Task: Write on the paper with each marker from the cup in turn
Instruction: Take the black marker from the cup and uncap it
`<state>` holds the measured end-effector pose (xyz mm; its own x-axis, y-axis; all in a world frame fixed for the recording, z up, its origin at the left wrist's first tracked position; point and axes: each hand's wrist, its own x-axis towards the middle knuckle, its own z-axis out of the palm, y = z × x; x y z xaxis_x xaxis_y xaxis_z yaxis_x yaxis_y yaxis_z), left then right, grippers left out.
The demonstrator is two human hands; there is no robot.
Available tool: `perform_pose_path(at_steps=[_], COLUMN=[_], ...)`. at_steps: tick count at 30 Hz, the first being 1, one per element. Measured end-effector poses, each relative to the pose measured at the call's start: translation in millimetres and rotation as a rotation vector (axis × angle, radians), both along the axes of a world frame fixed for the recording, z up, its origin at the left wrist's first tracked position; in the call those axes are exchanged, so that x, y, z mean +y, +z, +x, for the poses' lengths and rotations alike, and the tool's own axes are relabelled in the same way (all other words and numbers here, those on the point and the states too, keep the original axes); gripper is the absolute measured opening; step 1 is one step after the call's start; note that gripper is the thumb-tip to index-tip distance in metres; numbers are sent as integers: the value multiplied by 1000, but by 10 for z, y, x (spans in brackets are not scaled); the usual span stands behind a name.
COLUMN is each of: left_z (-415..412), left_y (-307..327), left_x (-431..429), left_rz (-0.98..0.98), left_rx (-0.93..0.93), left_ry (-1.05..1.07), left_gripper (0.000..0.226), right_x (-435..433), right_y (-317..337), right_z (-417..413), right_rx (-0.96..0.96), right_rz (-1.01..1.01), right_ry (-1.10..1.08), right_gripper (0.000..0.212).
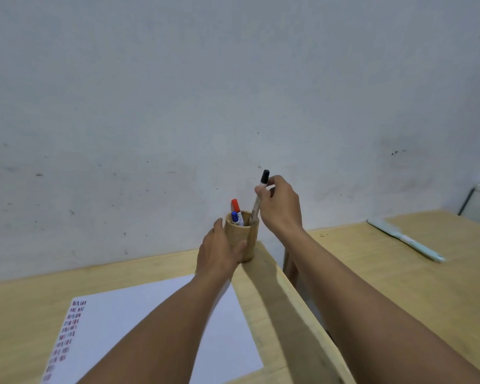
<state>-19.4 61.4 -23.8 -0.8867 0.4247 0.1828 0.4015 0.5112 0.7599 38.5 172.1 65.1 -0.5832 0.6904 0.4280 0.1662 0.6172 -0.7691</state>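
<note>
The right hand (279, 206) pinches the black-capped marker (259, 196), its lower end inside the wooden cup (243, 236) at the counter (263, 295) corner; the left hand (219, 252) wraps the cup; tilting the marker could tip the cup off the edge, away from the paper (139, 328)

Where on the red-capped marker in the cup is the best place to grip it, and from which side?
Judging by its pose, grip the red-capped marker by its cap, coming from above. It stands nearly upright in the wooden cup, with only the cap end clear of the rim, and the blue-capped marker sits close beside it lower down. A fingertip pinch, like the right hand uses on the black-capped marker, should lift it straight out.
</note>
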Motion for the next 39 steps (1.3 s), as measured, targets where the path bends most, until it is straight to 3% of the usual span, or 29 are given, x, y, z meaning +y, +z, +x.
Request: perform_pose_path(at_steps=[4, 10, 14, 21, 23, 26, 29, 32, 35, 39], left_z=[68, 268, 472, 685, 707, 726, 722, 676, 613, 547], left_y=[224, 630, 922, 1064, 1045, 983, 890, 809, 772, 777], left_x=[-215, -715, -1061, -1519, -1630, -1779, -1930, -2079, -2217, -2394], left_rz=[27, 255, 401, 436, 474, 545, 587, 571, 528, 501], left_rx=[24, 120, 56, 30, 13, -35, -88, -94, -57, -54], left_ry=[34, 109, 28, -69, -36, 11, 18, 4, 7, 30], left_gripper=[79, 29, 38, 14, 13, 11, 11, 11, 15, 21], right_x=[-138, -498, -803, -1281, -1421, -1681, -1879, -2001, -2111, -2300], right_y=[177, 228, 205, 92, 42, 25, -12, -72, -139, -155], right_z=[145, 411, 558, 699, 711, 747, 757, 701, 624, 566], right_rx=[11, -21, -87, -103, -14, 166, 170, 175, 227, 271], right_rz=[13, 66, 181, 351, 201, -258, -610, -910, -1041, -1037], right_ry=[50, 140, 185, 218, 241, 284, 313, 426, 529, 575], right_gripper=[16, 9, 7, 8, 10, 11, 21, 17, 15, 16])
